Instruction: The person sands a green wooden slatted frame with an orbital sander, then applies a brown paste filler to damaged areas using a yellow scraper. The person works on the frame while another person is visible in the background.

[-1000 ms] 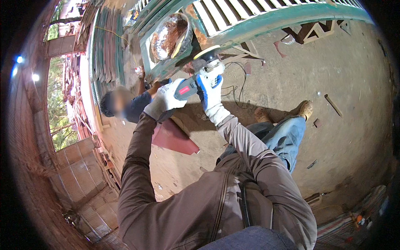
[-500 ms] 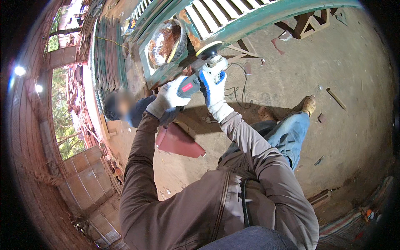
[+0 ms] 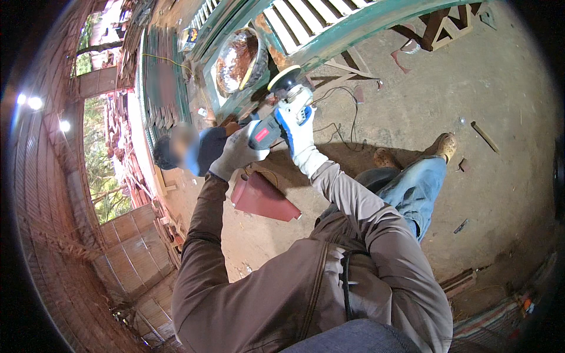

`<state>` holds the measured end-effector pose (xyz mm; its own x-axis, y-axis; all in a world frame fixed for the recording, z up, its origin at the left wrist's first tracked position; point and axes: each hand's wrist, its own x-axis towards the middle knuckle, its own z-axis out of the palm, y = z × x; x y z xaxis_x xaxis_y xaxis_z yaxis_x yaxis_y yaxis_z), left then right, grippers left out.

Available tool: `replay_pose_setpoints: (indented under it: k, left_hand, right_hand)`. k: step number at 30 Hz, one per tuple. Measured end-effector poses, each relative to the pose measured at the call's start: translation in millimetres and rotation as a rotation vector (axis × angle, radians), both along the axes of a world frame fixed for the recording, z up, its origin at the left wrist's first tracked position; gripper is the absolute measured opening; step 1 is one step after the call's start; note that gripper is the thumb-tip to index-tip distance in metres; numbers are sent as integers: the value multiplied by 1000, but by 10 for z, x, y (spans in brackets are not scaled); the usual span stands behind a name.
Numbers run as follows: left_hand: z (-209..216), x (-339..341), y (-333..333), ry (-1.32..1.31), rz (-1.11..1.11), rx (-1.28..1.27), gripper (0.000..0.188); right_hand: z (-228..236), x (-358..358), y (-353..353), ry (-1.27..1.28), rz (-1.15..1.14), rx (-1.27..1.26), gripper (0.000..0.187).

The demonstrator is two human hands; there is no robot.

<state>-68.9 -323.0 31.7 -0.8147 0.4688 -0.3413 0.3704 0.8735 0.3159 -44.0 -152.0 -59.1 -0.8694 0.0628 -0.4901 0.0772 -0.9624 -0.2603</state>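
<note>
Framework of worn, green-painted boards (image 3: 353,42), inset with long white slats (image 3: 292,26), is spread across the top of the view. On what looks like its near corner, a round, dented silver metal bowl (image 3: 226,80), reddish-brown inside, is rested, probably because flat support is offered there. Just below the framework's edge, a long, dark grey power tool (image 3: 268,130) is held at a slant between two gloved hands, presumably so that its weight and twist can be shared. Its rear is wrapped by the left hand (image 3: 242,146), in a white glove; its front is clasped by the right hand (image 3: 298,132), in a white glove with blue coating, fingers curled around it. The casing is marked with a red patch and ended by a silvery head, to which a round black pad (image 3: 288,82) with a pale-yellow rim is fitted, tilted upward; whether the framework is touched by it cannot be told.
</note>
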Motion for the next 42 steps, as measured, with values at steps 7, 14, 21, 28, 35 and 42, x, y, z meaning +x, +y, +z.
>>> replay_pose_setpoints:
  k: [7,14,21,28,35,42]
  left_hand:
    - [19,-164,237,122,-193,51,76]
    - [-9,195,-81,-53,56,35,71]
    - [1,871,307,-292,360,359,67]
    - [-794,1138,1290,-726,582,767,93]
    - [-1331,1214,2317,-690,605,1147,94]
    - [-1110,1243,1731,-923,799,1867,60]
  right_hand:
    - [-104,-73,121,3,-9,12,57]
    - [-141,73,-223,7,45,85,76]
    - [103,592,214,11,195,322,83]
    - [-100,715,1152,6,86,804,112]
    - [272,305,1688,119,285,1193,93]
    - [332,176,1558,289,507,1671,93]
